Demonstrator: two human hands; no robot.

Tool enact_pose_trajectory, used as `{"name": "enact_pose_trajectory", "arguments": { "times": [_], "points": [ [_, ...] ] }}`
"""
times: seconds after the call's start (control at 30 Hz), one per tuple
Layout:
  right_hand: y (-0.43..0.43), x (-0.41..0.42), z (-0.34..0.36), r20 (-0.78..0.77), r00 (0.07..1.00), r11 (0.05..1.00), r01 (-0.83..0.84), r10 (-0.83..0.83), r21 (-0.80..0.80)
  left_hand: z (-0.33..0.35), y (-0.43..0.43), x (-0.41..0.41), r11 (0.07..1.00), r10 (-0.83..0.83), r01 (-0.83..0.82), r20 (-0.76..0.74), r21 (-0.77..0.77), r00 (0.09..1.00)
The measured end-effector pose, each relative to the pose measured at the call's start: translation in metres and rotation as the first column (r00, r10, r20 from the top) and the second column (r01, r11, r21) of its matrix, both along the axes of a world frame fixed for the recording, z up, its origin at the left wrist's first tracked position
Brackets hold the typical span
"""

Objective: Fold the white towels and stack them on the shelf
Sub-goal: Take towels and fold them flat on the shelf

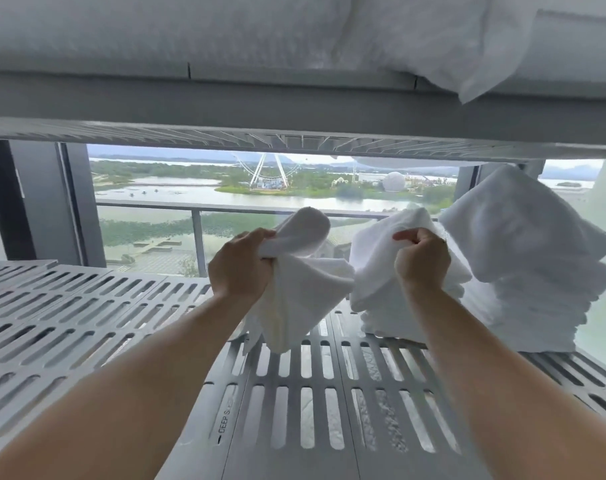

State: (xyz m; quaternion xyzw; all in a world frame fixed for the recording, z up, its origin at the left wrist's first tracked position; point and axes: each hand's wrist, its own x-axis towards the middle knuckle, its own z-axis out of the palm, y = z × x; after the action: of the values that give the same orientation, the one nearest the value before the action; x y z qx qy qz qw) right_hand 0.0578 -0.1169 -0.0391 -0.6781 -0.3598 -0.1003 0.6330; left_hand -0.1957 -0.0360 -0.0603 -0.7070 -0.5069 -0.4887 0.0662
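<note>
A loose white towel (305,292) hangs above the slotted grey shelf (86,317), bunched and drooping between my hands. My left hand (240,263) grips one bunched edge of it in a fist. My right hand (421,259) pinches another edge, held up in front of a low stack of folded white towels (391,320). A taller stack of folded white towels (537,299) stands at the right end of the shelf, its top towel tilted and sticking up.
The upper shelf (294,109) hangs low overhead and carries white bedding (415,29) that droops over its edge at the right. Behind the rack are a window and a glass balcony railing (197,216). The shelf's left half shows bare slats.
</note>
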Motion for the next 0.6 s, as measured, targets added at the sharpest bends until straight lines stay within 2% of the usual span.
{"name": "enact_pose_trajectory", "arguments": {
  "times": [0.07,0.13,0.2,0.27,0.33,0.43,0.5,0.6],
  "points": [
    [-0.008,-0.001,-0.006,0.103,0.995,0.999,0.005,-0.002,-0.036,-0.001,-0.009,0.006,1.0,-0.002,0.002,0.002,-0.009,1.0],
    [-0.017,-0.008,-0.013,0.279,0.96,1.0,0.013,-0.008,-0.017,-0.001,-0.015,0.01,1.0,-0.002,0.002,0.001,-0.005,1.0],
    [-0.027,-0.017,-0.019,0.475,0.878,0.998,0.063,-0.051,-0.01,0.003,-0.02,0.011,1.0,-0.005,0.005,0.006,0.006,1.0],
    [-0.034,-0.028,-0.023,0.594,0.804,1.0,-0.01,0.017,-0.015,0.012,-0.023,0.009,1.0,-0.002,0.002,0.023,0.012,1.0],
    [-0.037,-0.047,-0.027,0.605,0.777,0.983,-0.167,0.176,-0.072,0.022,-0.028,0.004,1.0,0.019,-0.019,0.045,0.009,0.999],
    [-0.032,-0.077,-0.035,0.476,0.793,0.923,-0.297,0.381,-0.243,0.034,-0.04,-0.009,0.999,0.04,-0.038,0.086,-0.017,0.996],
    [-0.027,-0.089,-0.037,0.397,0.827,0.901,-0.274,0.399,-0.336,0.038,-0.048,-0.019,0.998,0.027,-0.02,0.12,-0.06,0.992],
    [-0.019,-0.094,-0.037,0.416,0.837,0.886,-0.157,0.354,-0.437,0.035,-0.054,-0.031,0.993,0.0,0.014,0.12,-0.113,0.993]
  ]
}}
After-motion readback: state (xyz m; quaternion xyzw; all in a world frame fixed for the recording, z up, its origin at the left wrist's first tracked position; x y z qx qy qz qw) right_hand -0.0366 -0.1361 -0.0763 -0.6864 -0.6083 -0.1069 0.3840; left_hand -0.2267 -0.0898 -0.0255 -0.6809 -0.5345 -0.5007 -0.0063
